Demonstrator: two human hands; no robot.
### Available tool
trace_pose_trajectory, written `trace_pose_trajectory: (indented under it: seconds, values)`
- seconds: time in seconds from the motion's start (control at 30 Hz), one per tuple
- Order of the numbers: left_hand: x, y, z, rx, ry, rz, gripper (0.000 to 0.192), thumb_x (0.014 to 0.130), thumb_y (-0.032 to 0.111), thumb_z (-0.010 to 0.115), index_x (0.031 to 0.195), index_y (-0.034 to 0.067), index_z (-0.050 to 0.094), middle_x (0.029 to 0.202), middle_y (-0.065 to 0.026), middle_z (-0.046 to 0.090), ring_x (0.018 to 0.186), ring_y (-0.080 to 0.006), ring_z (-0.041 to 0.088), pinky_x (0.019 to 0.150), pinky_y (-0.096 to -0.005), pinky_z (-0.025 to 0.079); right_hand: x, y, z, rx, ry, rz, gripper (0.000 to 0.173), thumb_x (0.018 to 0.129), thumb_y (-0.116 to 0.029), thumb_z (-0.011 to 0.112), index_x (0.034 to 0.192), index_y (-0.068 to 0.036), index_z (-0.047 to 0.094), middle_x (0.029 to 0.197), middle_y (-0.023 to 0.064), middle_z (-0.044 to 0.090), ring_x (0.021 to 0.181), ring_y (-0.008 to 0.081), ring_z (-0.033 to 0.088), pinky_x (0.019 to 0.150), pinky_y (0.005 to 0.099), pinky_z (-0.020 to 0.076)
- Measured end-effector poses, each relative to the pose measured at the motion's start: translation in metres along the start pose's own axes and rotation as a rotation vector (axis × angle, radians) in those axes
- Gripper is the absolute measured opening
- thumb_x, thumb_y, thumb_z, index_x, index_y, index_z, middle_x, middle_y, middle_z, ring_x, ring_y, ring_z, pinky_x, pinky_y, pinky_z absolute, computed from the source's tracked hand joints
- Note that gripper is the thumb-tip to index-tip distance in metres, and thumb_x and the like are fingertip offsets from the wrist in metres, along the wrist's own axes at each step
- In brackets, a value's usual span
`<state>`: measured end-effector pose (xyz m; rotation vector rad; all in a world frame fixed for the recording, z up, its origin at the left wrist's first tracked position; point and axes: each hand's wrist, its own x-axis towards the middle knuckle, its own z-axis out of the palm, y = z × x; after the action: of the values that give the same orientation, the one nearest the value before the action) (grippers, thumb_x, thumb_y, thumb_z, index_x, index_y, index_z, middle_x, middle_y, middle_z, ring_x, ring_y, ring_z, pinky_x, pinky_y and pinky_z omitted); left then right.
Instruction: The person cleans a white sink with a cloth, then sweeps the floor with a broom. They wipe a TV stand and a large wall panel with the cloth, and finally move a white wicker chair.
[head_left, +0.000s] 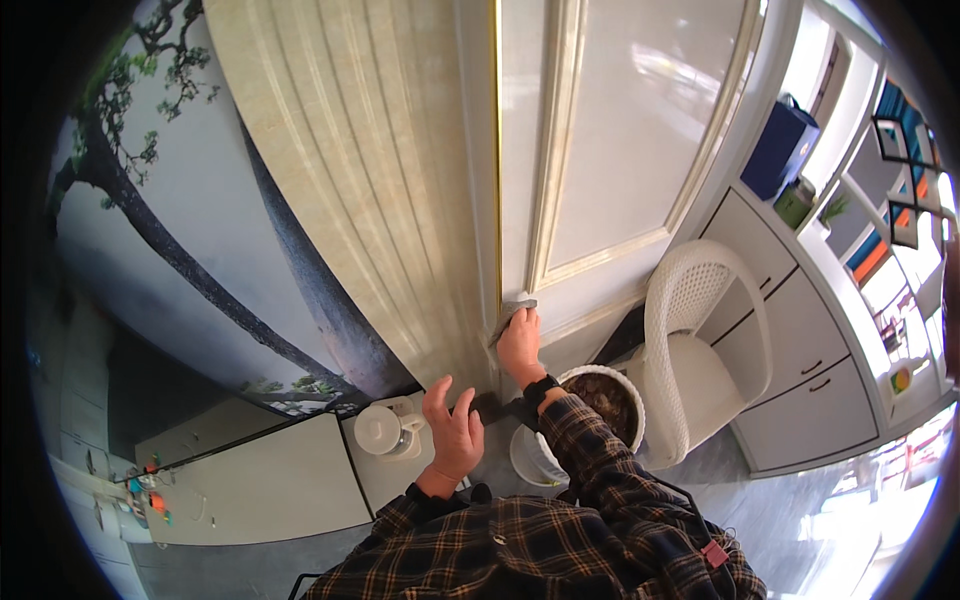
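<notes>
My right hand (520, 343) grips a grey cloth (508, 319) and presses it to the lower part of the wall trim, beside the gold edge strip (496, 150). Right of that strip is a glossy white wall panel (622, 142) with a cream moulded frame (559, 150). My left hand (455, 431) is raised with its fingers apart and holds nothing. It is in front of the cream fluted panel (360, 165), near a lidded kettle or jug (379, 430) on the low cabinet.
A white planter with soil (641, 405) stands close by my right forearm. Beyond it are a white plastic armchair (701, 375) and white drawers (810, 405). A long low cabinet (262, 487) runs left beneath a tree mural (225, 210). A blue box (780, 150) sits on the right counter.
</notes>
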<state>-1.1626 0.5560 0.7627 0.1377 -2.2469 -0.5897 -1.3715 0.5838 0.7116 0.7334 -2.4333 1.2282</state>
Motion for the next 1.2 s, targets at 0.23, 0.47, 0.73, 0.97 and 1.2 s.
trace_pose_trajectory:
  seconds: [0.23,0.47,0.73,0.97,1.2]
  values:
    - [-0.015,-0.025,-0.015,-0.015,-0.073,-0.035,0.044,0.076,-0.005,0.054,0.118,0.002,0.045,0.133,-0.0238,0.030,0.121,-0.0410,0.032,0.099,-0.0483,0.029,0.032,-0.033,-0.021,0.297,0.397,-0.146,0.029,0.070,0.006,0.048,0.099,0.007,0.045,0.099,0.0275,0.043,0.091,0.0460,0.042,0.081,0.0485,0.0384]
    - [-0.010,-0.042,-0.022,-0.008,-0.059,-0.022,0.039,0.075,-0.004,0.056,0.113,0.002,0.050,0.130,-0.0222,0.033,0.119,-0.0400,0.036,0.099,-0.0470,0.031,0.024,-0.024,0.013,0.105,0.368,0.010,0.028,0.070,0.006,0.049,0.099,0.006,0.048,0.102,0.0266,0.046,0.095,0.0444,0.044,0.083,0.0497,0.0380]
    - [0.001,-0.055,-0.023,-0.026,-0.128,-0.029,0.033,0.076,-0.004,0.053,0.109,0.000,0.051,0.131,-0.0240,0.033,0.121,-0.0406,0.034,0.099,-0.0472,0.030,0.033,-0.020,0.007,0.257,0.387,-0.025,0.026,0.076,0.006,0.046,0.102,0.005,0.047,0.104,0.0265,0.045,0.096,0.0454,0.043,0.085,0.0491,0.0371]
    - [0.045,-0.053,-0.012,-0.097,-0.100,0.071,0.027,0.081,0.000,0.053,0.108,-0.001,0.053,0.129,-0.0218,0.036,0.118,-0.0395,0.035,0.097,-0.0458,0.032,0.004,-0.003,0.015,0.285,0.239,0.261,0.024,0.077,0.006,0.045,0.101,0.006,0.048,0.102,0.0260,0.047,0.093,0.0455,0.045,0.082,0.0475,0.0391]
    - [0.126,-0.052,0.013,-0.186,0.025,0.103,0.027,0.090,0.003,0.047,0.116,-0.003,0.050,0.121,-0.0196,0.045,0.108,-0.0325,0.046,0.091,-0.0375,0.041,0.003,-0.021,-0.011,0.365,0.363,-0.015,0.031,0.076,0.006,0.045,0.106,0.002,0.050,0.102,0.0238,0.047,0.094,0.0443,0.045,0.082,0.0455,0.0398]
